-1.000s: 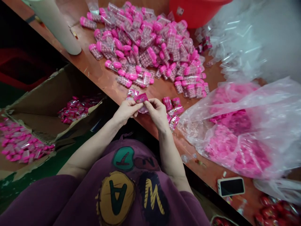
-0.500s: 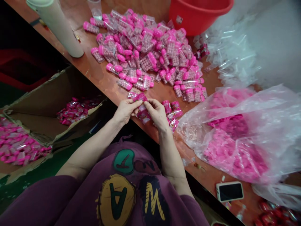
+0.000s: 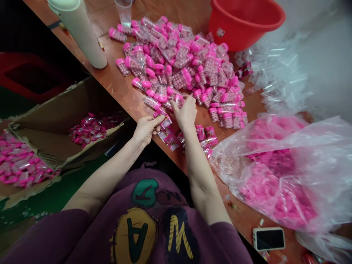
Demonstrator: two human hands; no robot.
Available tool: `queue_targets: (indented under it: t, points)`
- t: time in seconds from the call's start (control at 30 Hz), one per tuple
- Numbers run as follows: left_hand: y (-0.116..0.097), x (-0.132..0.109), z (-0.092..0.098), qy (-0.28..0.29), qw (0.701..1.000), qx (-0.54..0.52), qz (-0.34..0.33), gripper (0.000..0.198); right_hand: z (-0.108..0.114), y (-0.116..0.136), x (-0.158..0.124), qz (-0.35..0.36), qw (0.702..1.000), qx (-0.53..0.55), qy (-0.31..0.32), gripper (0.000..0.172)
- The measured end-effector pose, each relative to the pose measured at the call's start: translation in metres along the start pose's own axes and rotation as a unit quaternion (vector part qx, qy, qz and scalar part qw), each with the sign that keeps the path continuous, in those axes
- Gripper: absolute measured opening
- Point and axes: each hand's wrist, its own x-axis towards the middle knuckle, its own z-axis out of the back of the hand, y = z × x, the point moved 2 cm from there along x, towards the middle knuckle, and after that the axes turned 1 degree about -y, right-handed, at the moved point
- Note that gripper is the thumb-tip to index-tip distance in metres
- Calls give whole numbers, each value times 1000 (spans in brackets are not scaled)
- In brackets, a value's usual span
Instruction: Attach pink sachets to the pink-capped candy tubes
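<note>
My left hand (image 3: 146,130) is closed, pinching a small pink printed plastic sleeve (image 3: 165,120) between thumb and fingers above the table's near edge. More flat pink sleeves (image 3: 169,138) lie on the wood just below it. My right hand (image 3: 186,113) reaches to the near side of a heap of small clear bottles (image 3: 181,79) with pink caps and pale pink balls inside. Its thumb and fingers are apart around one small bottle (image 3: 178,99); the far fingertips are partly hidden. Beside my right wrist lie several bottles in pink wrappers (image 3: 210,136).
A red basin (image 3: 244,27), a pale flask (image 3: 82,36) and a clear cup (image 3: 125,14) stand behind the heap. To the right are a plastic bag of pink pieces (image 3: 277,190), clear empties (image 3: 286,80) and a phone (image 3: 268,238). An open carton (image 3: 49,126) sits below left.
My right hand has let go of the sleeve and moved forward to the bottle heap. The left hand keeps hold of the sleeve. The whole view has shifted slightly.
</note>
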Motion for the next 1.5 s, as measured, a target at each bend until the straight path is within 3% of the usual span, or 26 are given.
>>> queue_targets:
  t: [0.07,0.17,0.3,0.4,0.57,0.77,0.87,0.97,1.03,1.2,1.5]
  points:
    - [0,-1,0,4,1000,-16,17,32,-6,-5,10,5,1000,13,3,53]
    - [-2,-2,2,-1,998,-48,42,29,3,-17,-2,-24,981,193,16,50]
    - [0,-4,4,0,995,-82,54,28,31,-22,-62,-116,876,457,104,39]
    - [8,-8,0,6,994,-90,57,29,42,-14,-114,-149,835,518,110,29]
    - [22,-25,-14,14,996,-73,56,29,34,-1,-165,-126,852,505,51,29]
    - [29,-45,-23,33,997,-21,65,34,37,-4,-180,-105,907,408,3,40]
    - [34,-49,-24,52,997,-11,63,35,39,-9,-187,-104,897,428,25,41]
    - [39,-50,-23,53,997,-6,63,38,37,-14,-196,-124,868,479,50,41]
    - [40,-52,-22,57,996,-7,61,37,37,-17,-201,-137,858,493,38,41]
    - [40,-60,-22,65,995,-6,72,33,38,-21,-204,-137,875,463,-36,39]
    - [45,-66,-21,65,997,26,44,39,39,-20,-213,-131,880,457,10,45]
